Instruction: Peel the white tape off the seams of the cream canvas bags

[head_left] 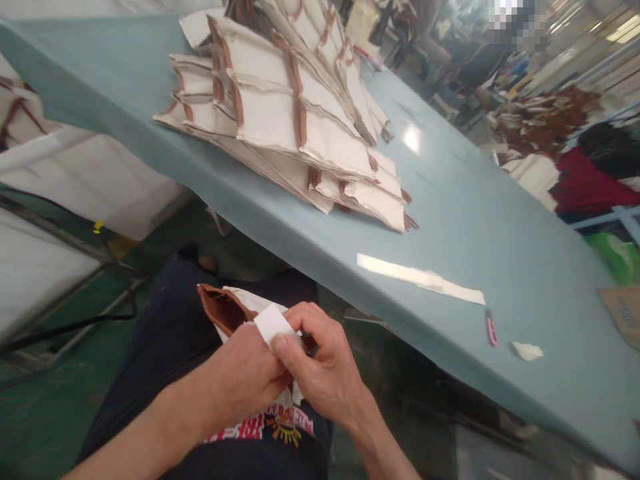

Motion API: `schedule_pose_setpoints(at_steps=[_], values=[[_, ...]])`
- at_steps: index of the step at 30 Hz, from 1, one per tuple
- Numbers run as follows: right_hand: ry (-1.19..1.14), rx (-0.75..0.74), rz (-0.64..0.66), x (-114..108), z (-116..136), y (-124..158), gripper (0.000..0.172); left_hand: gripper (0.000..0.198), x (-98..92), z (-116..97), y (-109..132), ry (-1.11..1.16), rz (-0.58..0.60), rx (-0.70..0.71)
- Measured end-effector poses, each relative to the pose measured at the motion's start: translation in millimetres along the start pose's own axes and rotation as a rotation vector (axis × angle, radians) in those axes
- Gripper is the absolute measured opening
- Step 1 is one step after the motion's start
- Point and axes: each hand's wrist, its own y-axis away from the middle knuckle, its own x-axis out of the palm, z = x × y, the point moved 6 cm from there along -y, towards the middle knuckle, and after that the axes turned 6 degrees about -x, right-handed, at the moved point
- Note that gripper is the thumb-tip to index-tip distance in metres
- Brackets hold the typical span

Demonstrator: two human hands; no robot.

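Over my lap, both hands grip one white fabric piece with a brown leather-like lining (223, 308). My left hand (247, 373) is closed around its lower part. My right hand (320, 363) pinches a small white paper slip (273, 325) against the piece with thumb and forefinger. The piece's brown open end points up and to the left.
A blue-grey table (465, 220) slants across the view. On it lie a stack of white pieces with brown straps (285, 113), a long white paper strip (420, 278), a small pink tool (491, 329) and a paper scrap (527, 350). White bins stand at left (75, 173).
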Motion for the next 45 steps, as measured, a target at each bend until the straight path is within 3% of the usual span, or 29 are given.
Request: schedule_pose_setpoints(at_steps=[8,12,17,22,24,26,29,33,40,45], values=[[-0.095,0.07,-0.084,14,6,-4,0.028,0.038,-7.8,7,-1,0.231,-0.074,-0.107],[-0.25,0.176,-0.112,22,-2,-3,0.031,0.034,-2.2,18,18,0.404,-0.074,-0.193],[-0.577,0.284,-0.266,30,-51,-5,0.057,0.055,15.9,51,68,0.653,-0.23,-0.442],[-0.704,0.414,-0.28,71,-104,11,0.072,0.083,25.9,67,88,0.878,-0.236,-0.762],[-0.722,0.437,-0.251,87,-110,22,0.071,0.102,28.6,70,93,0.995,-0.259,-0.895],[-0.721,0.44,-0.231,95,-109,31,0.071,0.109,31.9,71,101,1.063,-0.293,-1.0],[-0.685,0.412,-0.214,97,-103,36,0.071,0.09,38.0,71,116,1.081,-0.35,-1.105],[-0.633,0.367,-0.206,93,-97,35,0.067,0.083,38.8,68,128,1.038,-0.457,-1.128],[-0.57,0.284,-0.2,84,-83,38,0.047,0.061,14.8,57,110,0.891,-0.333,-1.023],[-0.587,0.241,-0.117,70,-55,39,0.039,0.049,-4.8,45,97,0.715,-0.306,-0.856]])
